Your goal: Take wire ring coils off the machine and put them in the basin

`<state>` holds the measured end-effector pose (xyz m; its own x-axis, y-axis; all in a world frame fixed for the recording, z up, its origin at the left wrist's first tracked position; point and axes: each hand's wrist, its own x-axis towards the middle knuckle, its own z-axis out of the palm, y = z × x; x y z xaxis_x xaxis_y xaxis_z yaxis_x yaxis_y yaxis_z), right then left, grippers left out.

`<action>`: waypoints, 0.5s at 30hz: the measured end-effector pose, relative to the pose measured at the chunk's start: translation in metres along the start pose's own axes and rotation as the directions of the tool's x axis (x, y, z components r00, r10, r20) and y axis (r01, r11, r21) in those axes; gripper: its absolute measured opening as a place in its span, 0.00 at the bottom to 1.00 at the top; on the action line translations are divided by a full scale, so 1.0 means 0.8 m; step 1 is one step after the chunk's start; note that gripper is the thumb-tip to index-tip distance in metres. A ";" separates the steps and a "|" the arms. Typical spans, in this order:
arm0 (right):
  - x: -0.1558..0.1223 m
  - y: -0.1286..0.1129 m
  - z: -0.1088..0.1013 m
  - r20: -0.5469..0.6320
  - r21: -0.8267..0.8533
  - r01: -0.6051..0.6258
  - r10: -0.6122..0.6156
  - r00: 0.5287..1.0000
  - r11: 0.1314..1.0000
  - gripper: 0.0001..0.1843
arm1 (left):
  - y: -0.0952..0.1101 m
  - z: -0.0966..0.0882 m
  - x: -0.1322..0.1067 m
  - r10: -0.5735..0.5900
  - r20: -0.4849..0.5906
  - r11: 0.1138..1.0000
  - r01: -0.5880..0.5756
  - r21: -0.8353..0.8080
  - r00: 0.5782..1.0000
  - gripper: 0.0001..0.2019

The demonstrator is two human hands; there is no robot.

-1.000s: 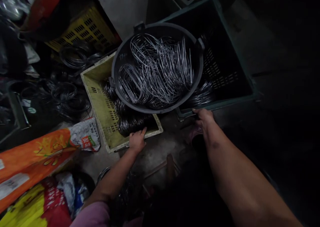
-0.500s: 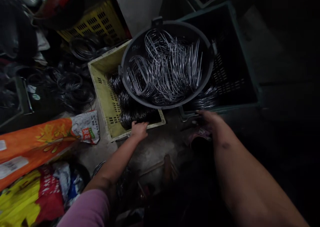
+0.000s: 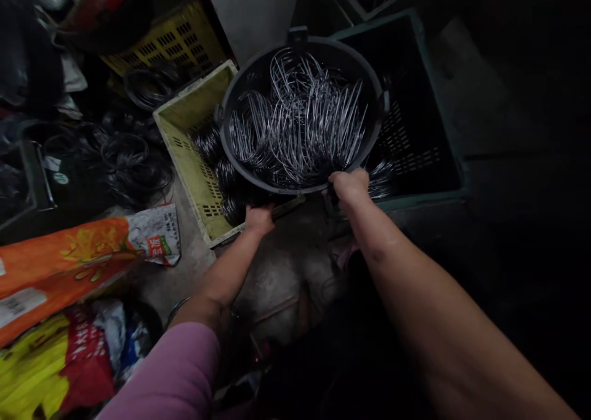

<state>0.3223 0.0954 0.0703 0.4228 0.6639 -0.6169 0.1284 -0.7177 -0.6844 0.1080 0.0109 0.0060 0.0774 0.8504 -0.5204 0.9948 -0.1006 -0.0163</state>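
The right hand (image 3: 349,185) curls over the near rim of the black tub (image 3: 240,155), full of shiny wire loops (image 3: 300,121) and resting across two crates, while the left hand (image 3: 259,217) clasps the yellow crate (image 3: 184,115) edge just below; nothing looks emptied yet.

To your left lies an orange sack (image 3: 69,260), its printed white end (image 3: 154,235) by the floor (image 3: 281,278). Below it you see a yellow and red bag (image 3: 55,364). Dark wire coils (image 3: 133,161) are heaped farther left. A yellow crate (image 3: 170,38) stands behind them, and a grey slab (image 3: 253,7) leans beside it.
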 end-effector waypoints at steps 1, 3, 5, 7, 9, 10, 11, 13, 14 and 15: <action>0.003 0.000 -0.002 -0.009 -0.059 0.026 -0.027 1.000 0.998 0.08 | -0.002 0.000 -0.001 0.003 -0.002 1.000 -0.003 0.003 1.000 0.24; 0.008 -0.001 -0.013 -0.032 -0.177 0.063 -0.070 0.997 0.982 0.08 | -0.009 0.001 -0.007 0.010 0.001 1.000 -0.010 0.014 1.000 0.24; 0.007 -0.001 -0.028 -0.051 -0.255 0.075 -0.091 0.995 0.964 0.10 | -0.022 0.002 -0.014 0.026 0.015 0.999 -0.027 0.032 1.000 0.24; 0.004 -0.002 -0.045 -0.047 -0.311 0.076 -0.095 0.994 0.947 0.13 | -0.039 0.004 -0.023 0.049 0.035 0.997 -0.051 0.052 0.998 0.24; 0.001 0.000 -0.059 -0.041 -0.335 0.061 -0.080 0.996 0.940 0.15 | -0.055 0.007 -0.030 0.067 0.054 0.995 -0.071 0.071 0.996 0.25; 0.000 0.002 -0.065 -0.039 -0.339 0.056 -0.074 0.997 0.939 0.15 | -0.061 0.009 -0.033 0.068 0.062 0.994 -0.073 0.079 0.996 0.25; 0.000 0.004 -0.070 -0.039 -0.338 0.055 -0.072 0.997 0.940 0.16 | -0.065 0.010 -0.035 0.065 0.066 0.994 -0.070 0.086 0.996 0.25; 0.000 0.010 -0.079 -0.020 -0.341 0.074 -0.086 0.996 0.937 0.15 | -0.069 0.012 -0.037 0.052 0.070 0.994 -0.058 0.095 0.996 0.24; 0.001 0.013 -0.083 -0.011 -0.348 0.081 -0.091 0.996 0.934 0.15 | -0.069 0.013 -0.037 0.045 0.068 0.994 -0.052 0.098 0.997 0.24; 0.000 0.016 -0.086 -0.005 -0.357 0.085 -0.092 0.996 0.930 0.16 | -0.068 0.013 -0.037 0.040 0.065 0.994 -0.047 0.101 0.997 0.25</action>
<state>0.3858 0.0721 0.0882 0.4133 0.7263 -0.5492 0.4758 -0.6865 -0.5498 0.0508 -0.0141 0.0135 0.1130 0.8100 -0.5754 0.9782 -0.1922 -0.0784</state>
